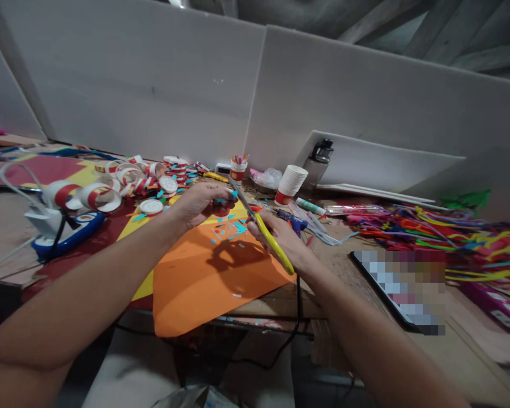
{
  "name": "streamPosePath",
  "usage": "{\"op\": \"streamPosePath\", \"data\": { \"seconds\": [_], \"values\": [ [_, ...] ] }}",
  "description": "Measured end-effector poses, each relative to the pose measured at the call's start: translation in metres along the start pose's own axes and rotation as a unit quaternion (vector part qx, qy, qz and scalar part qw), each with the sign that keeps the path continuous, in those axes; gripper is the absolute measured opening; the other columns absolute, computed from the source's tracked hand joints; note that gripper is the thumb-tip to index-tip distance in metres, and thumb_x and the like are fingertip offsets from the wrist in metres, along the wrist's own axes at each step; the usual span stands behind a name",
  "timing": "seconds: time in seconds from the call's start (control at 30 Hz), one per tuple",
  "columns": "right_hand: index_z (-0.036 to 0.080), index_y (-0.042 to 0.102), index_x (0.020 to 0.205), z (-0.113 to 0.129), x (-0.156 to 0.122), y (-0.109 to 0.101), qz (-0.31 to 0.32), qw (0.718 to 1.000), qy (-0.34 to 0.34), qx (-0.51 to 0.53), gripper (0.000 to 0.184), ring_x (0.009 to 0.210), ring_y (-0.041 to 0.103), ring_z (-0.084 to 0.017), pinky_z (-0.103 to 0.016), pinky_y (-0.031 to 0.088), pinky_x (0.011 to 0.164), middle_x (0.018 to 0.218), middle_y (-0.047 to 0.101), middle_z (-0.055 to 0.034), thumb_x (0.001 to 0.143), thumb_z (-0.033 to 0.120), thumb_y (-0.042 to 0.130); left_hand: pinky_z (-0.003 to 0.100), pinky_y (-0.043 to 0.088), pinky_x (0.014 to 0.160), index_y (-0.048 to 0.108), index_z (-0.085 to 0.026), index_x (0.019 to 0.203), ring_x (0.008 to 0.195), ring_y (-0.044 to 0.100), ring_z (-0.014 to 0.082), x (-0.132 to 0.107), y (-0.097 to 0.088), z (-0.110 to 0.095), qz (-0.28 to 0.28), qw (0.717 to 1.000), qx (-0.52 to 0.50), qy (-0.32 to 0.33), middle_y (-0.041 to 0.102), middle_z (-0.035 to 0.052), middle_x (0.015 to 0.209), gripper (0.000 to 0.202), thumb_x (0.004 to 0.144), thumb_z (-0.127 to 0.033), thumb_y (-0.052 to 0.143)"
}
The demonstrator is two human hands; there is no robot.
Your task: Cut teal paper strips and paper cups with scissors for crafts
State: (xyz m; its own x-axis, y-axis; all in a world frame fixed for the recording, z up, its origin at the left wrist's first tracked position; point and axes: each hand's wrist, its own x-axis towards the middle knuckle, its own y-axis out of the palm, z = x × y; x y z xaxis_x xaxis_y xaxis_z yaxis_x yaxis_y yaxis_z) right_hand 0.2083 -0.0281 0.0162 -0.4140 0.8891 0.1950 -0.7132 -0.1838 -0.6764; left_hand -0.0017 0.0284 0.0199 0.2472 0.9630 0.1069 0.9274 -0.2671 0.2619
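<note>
My left hand (202,205) pinches a small piece of turquoise paper (228,196) above the table. Yellow-handled scissors (268,237) are gripped in my right hand (276,229), their blades pointing up and away, close beside the turquoise piece. Whether the blades touch the paper I cannot tell. Beneath both hands lies an orange sheet (195,283), with small turquoise scraps (236,228) scattered near its far edge. Shadows of the hands fall across the sheet.
Paper cups (292,184) stand stacked near a bottle (318,170). Cut cup strips (97,196) and a blue power strip (70,232) lie left. At right are a phone (391,294) and colourful pipe cleaners (408,226). A blue glue gun (293,221) lies beyond my right hand.
</note>
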Motion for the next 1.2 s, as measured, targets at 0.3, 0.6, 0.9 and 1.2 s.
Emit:
{"op": "streamPosePath", "data": {
  "seconds": [0.3, 0.6, 0.9, 1.2],
  "values": [
    [0.019, 0.052, 0.082, 0.003, -0.001, -0.001, 0.012, 1.0, 0.002, 0.003, 0.037, 0.059, 0.044, -0.011, -0.024, 0.033, 0.053, 0.069, 0.047, 0.0022, 0.087, 0.055, 0.054, 0.023, 0.046, 0.056, 0.068, -0.01, 0.069, 0.061, 0.059, 0.0118, 0.0, -0.003, -0.001, 0.007, 1.0, 0.014, -0.006, 0.065, 0.0062, 0.068, 0.012, 0.061, -0.018, 0.072],
    [0.019, 0.056, 0.092, -0.003, 0.002, 0.007, -0.06, 0.992, 0.017, 0.108, 0.04, 0.058, 0.046, -0.011, -0.025, 0.038, 0.053, 0.07, 0.05, 0.0016, 0.084, 0.059, 0.057, 0.02, 0.047, 0.05, 0.068, -0.01, 0.07, 0.056, 0.064, 0.0124, -0.003, -0.004, -0.005, 0.038, 0.996, 0.06, -0.05, 0.07, 0.01, 0.069, 0.013, 0.066, -0.022, 0.073],
    [0.02, 0.053, 0.104, 0.003, 0.007, 0.02, -0.148, 0.967, -0.03, 0.205, 0.042, 0.064, 0.05, -0.011, -0.026, 0.043, 0.058, 0.076, 0.052, 0.0019, 0.076, 0.045, 0.071, 0.022, 0.044, 0.043, 0.068, -0.012, 0.067, 0.045, 0.059, 0.0128, -0.02, 0.019, -0.001, 0.12, 0.967, 0.22, -0.042, 0.067, 0.0071, 0.058, 0.002, 0.066, -0.014, 0.069],
    [0.022, 0.05, 0.107, 0.002, 0.01, 0.026, -0.188, 0.951, -0.001, 0.245, 0.041, 0.049, 0.044, -0.009, -0.025, 0.04, 0.046, 0.069, 0.048, 0.0052, 0.077, 0.043, 0.068, 0.021, 0.045, 0.047, 0.066, -0.011, 0.069, 0.048, 0.06, 0.0106, -0.017, 0.025, 0.011, 0.084, 0.989, 0.123, -0.012, 0.067, 0.006, 0.062, 0.01, 0.071, -0.021, 0.07]
  ]
}}
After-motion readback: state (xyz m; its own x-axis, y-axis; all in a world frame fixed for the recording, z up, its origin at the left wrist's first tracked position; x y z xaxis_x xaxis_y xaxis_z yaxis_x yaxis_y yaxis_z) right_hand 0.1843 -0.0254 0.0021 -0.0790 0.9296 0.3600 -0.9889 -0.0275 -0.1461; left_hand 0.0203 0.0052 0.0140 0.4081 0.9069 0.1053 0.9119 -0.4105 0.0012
